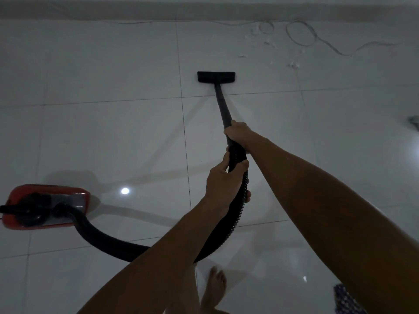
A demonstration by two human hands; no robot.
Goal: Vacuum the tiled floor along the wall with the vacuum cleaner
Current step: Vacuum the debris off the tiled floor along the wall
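Our right hand [238,134] wraps around the wand [223,107] where it joins the hose [235,200]; our left hand [223,184] curls round the hose just below. The nozzle [216,77] lies flat on the floor [113,75], short of the wall [204,12]. The red canister [45,206] is cut off at the floor's left edge. Dim light blurs the cable [301,34] and scraps [293,64] near the wall. Bare tiles lie left of the nozzle.

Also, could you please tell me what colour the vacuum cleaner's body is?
Red, with a grey panel and black fittings; the vacuum body shows in the head view.
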